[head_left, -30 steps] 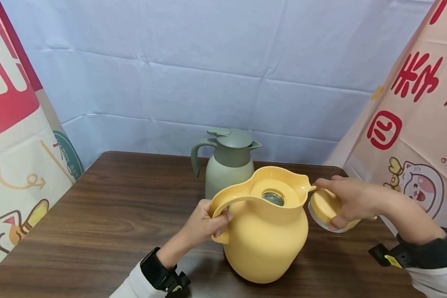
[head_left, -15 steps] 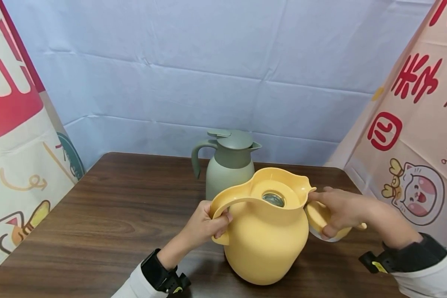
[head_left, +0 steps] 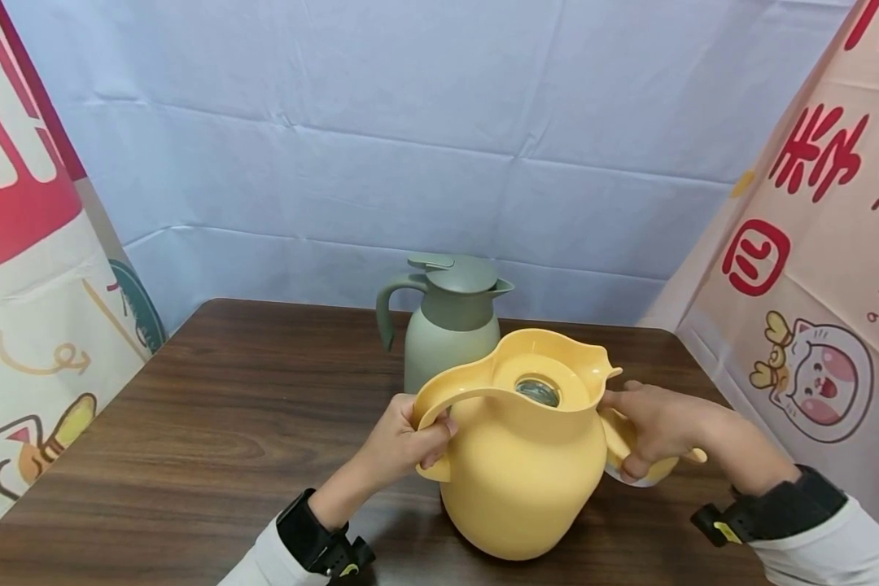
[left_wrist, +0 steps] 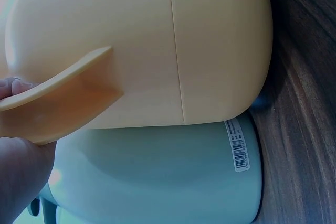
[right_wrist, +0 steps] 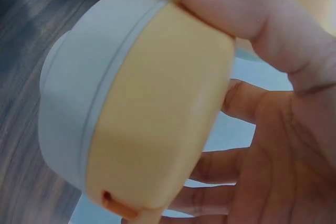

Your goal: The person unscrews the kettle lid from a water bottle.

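Observation:
A yellow thermos jug (head_left: 523, 480) stands on the wooden table, its top uncovered and its round mouth (head_left: 537, 391) showing. My left hand (head_left: 403, 435) grips the jug's handle (left_wrist: 63, 93), fingers wrapped through the loop. Beside the jug, below its spout, my right hand (head_left: 662, 423) holds a yellow lid with a pale white underside (right_wrist: 152, 98). The lid is tilted on its side, thumb at one edge and fingers across its top. In the head view the jug's body covers part of the lid.
Right behind the yellow jug stands a green thermos jug (head_left: 447, 358), lid on and partly hidden. The brown table (head_left: 264, 407) meets a pale blue cloth (head_left: 322, 179) at its back edge. Printed curtains (head_left: 813, 268) hang at both sides.
My right hand has carried the lid left and slightly down, closer against the yellow jug's side. My left hand and both jugs have stayed in place.

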Tool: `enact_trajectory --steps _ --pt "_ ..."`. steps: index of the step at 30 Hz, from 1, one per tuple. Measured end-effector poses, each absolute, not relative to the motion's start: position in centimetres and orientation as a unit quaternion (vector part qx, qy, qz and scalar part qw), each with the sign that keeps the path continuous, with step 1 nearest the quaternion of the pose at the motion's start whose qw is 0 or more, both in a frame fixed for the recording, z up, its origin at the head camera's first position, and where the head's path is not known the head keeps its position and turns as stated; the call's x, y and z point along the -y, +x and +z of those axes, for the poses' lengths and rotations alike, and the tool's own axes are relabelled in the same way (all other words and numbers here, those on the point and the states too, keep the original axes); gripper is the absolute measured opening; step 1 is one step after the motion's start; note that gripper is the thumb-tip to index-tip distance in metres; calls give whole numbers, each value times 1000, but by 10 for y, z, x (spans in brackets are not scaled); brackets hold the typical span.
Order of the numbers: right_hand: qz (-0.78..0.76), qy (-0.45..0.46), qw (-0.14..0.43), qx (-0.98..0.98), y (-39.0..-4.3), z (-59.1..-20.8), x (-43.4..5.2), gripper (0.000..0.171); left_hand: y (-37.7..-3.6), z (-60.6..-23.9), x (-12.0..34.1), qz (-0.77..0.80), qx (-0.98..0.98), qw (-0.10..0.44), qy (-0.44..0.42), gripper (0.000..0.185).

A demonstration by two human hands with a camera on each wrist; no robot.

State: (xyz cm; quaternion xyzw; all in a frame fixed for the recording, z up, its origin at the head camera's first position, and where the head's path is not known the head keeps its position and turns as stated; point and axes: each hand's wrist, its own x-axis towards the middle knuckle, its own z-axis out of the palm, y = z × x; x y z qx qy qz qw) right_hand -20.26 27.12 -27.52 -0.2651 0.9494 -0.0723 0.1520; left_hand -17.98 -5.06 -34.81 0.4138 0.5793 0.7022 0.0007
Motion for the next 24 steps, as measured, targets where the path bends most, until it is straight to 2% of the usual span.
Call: enact_trajectory --steps 4,10,15,20,24 --pt "-59 -262 155 -951 -202 -273 -271 70 -180 -348 51 702 -579 1 414 24" --pt "-64 -250 197 -946 -202 -270 -267 64 -179 -347 51 703 -580 3 412 24" --pt "-71 -272 210 -936 -206 -270 -267 62 -180 -347 52 703 -582 5 409 23" --pt "-185 -280 266 -904 -215 -265 -278 60 -180 -347 52 701 -584 5 410 24" --pt "-313 -246 315 -862 -217 -264 -287 49 -180 -348 51 698 -588 1 408 25"
